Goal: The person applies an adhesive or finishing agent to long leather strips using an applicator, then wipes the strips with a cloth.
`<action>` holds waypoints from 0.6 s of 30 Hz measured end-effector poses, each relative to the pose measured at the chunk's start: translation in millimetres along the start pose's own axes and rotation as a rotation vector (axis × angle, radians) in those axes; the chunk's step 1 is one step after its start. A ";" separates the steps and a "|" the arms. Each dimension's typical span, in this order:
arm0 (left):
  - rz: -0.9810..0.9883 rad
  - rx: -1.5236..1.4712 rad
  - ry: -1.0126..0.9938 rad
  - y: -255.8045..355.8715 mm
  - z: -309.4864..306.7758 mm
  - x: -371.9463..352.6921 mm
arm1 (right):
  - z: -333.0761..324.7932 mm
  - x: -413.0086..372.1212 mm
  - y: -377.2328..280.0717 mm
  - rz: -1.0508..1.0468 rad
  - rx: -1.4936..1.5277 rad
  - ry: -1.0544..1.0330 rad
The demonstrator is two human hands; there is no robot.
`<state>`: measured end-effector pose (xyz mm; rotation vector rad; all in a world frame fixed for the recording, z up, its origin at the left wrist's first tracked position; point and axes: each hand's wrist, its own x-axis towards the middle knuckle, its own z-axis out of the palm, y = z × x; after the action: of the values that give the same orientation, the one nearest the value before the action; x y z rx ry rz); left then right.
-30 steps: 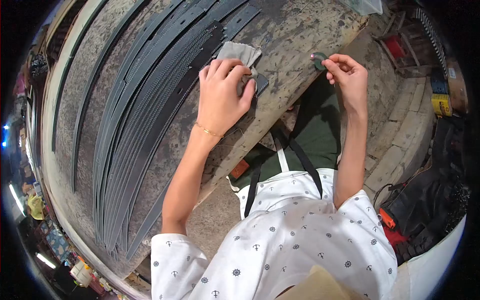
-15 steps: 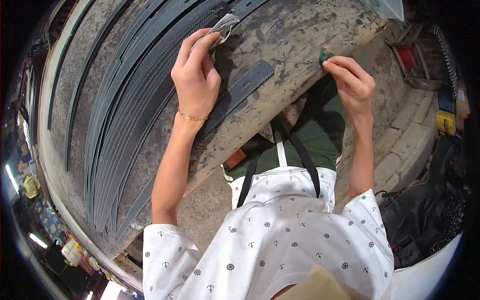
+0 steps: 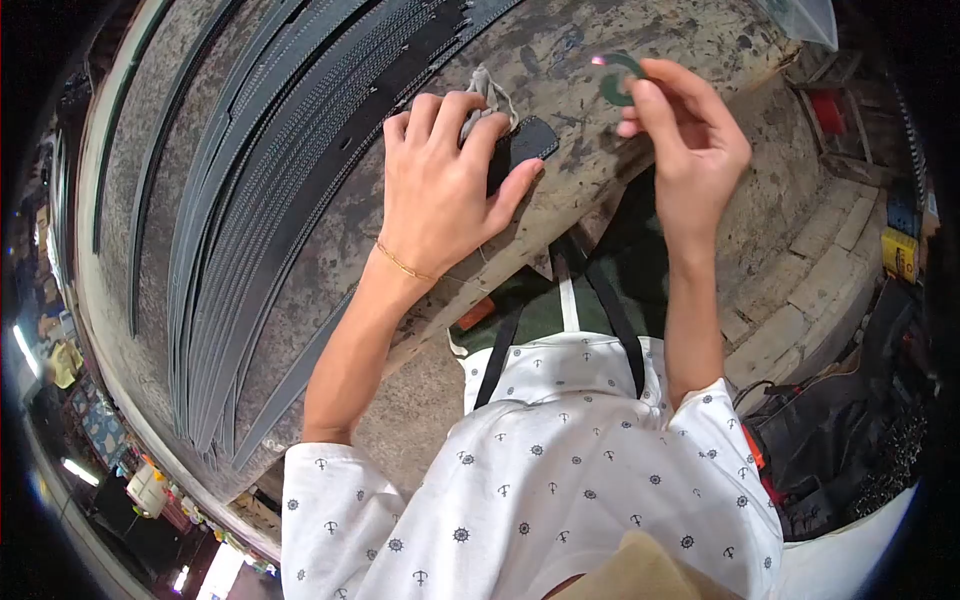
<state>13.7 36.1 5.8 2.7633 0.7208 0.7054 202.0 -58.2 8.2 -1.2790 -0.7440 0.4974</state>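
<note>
My left hand (image 3: pixel 440 175) rests over a dark stitched strap (image 3: pixel 535 140), whose rounded end shows past the thumb. A crumpled grey cloth (image 3: pixel 488 98) is bunched under its curled fingers, and the thumb lies out along the strap. Off to the right, my right hand (image 3: pixel 695 140) pinches a curved green piece of mosquito coil (image 3: pixel 618 93) with a bright pinkish glowing tip. The coil is held above the worktable, apart from the strap. Left of my left hand lie many long dark stitched straps (image 3: pixel 270 190), side by side.
The worn, stained worktable (image 3: pixel 590 30) has its near edge against my body. A clear plastic container (image 3: pixel 805 20) stands at its far right corner. Beyond are a yellow box (image 3: pixel 899 254) and dark bags (image 3: pixel 830 430) on the right.
My left hand has come down with the cloth from the strap pile onto the single strap. My right hand has turned and shifted slightly, so the coil's curve and glowing tip now show.
</note>
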 end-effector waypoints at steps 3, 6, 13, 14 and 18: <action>-0.026 -0.080 -0.028 -1.5 1.0 0.6 | 9.9 3.1 8.1 0.063 0.040 -0.052; -0.097 -0.174 -0.067 -2.6 -1.0 4.7 | 12.8 3.7 11.0 0.105 -0.093 -0.106; -0.086 -0.209 -0.092 -8.5 3.8 3.7 | 4.0 1.4 13.3 0.063 -0.062 -0.227; -0.074 -0.209 -0.076 -8.8 4.2 3.9 | 5.1 1.0 11.5 0.079 -0.088 -0.231; -0.059 -0.209 -0.043 -9.6 5.8 3.3 | 8.3 0.8 10.1 0.063 -0.150 -0.221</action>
<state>15.2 45.6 -0.9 2.5499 0.6751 0.6665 197.1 -49.7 -0.6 -1.4045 -0.9412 0.6514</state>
